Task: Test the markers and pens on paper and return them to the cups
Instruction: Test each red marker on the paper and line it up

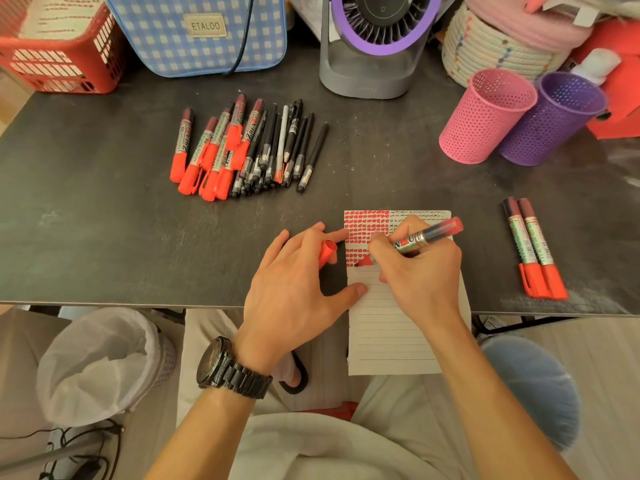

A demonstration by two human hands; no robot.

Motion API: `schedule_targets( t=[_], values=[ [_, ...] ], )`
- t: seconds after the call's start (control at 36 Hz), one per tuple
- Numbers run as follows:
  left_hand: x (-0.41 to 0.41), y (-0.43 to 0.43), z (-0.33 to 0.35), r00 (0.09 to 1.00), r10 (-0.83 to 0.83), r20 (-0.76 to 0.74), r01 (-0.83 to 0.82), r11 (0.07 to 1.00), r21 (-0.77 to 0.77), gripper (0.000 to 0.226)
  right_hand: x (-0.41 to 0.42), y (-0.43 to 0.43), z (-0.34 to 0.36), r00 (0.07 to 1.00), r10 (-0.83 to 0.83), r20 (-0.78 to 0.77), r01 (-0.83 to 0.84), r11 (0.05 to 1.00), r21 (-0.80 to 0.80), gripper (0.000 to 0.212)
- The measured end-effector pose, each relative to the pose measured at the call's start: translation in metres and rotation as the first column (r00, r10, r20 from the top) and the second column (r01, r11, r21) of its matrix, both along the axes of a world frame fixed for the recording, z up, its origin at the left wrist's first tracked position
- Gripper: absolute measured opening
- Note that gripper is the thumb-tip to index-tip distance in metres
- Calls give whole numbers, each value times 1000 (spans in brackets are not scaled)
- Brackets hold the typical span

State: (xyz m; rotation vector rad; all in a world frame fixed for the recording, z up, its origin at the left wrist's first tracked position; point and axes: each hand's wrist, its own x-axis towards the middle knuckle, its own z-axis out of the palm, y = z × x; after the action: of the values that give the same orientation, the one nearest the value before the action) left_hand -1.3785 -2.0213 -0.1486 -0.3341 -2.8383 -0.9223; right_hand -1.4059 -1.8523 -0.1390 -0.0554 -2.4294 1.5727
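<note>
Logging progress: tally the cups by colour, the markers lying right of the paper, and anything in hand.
Pink cup: 1
Purple cup: 1
Markers right of the paper: 2
Marker in right hand: 1
Cap in left hand: 1
Total: 6

The blue checked bag [166, 46] has a small tag [206, 26] that says ETALOO. The fan [367, 71] shows a power sign [382, 9]. The red markers [221, 150] have big letters, maybe ZHEN. The sheet [59, 15] in the red basket [62, 69] has print too blurry to read.
</note>
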Motion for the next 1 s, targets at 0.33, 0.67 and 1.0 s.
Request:
schedule_targets(
  t=[0.33, 0.67, 1.0],
  values=[
    [1, -1, 1, 1000, -17, 18, 17, 1000, 2, 51, -4, 12, 2, 1000, -30, -9, 26, 957, -289, 33],
    [-6, -5, 4, 997, -67, 35, 68, 997, -25, 43, -7, 18, 26, 986, 61, 156, 42, 811, -583, 29],
    [-23, -17, 13, 985, -13, 170, -20, 982, 186, 32, 36, 42, 43, 966, 200, 163, 18, 578, -816, 41]
  ],
)
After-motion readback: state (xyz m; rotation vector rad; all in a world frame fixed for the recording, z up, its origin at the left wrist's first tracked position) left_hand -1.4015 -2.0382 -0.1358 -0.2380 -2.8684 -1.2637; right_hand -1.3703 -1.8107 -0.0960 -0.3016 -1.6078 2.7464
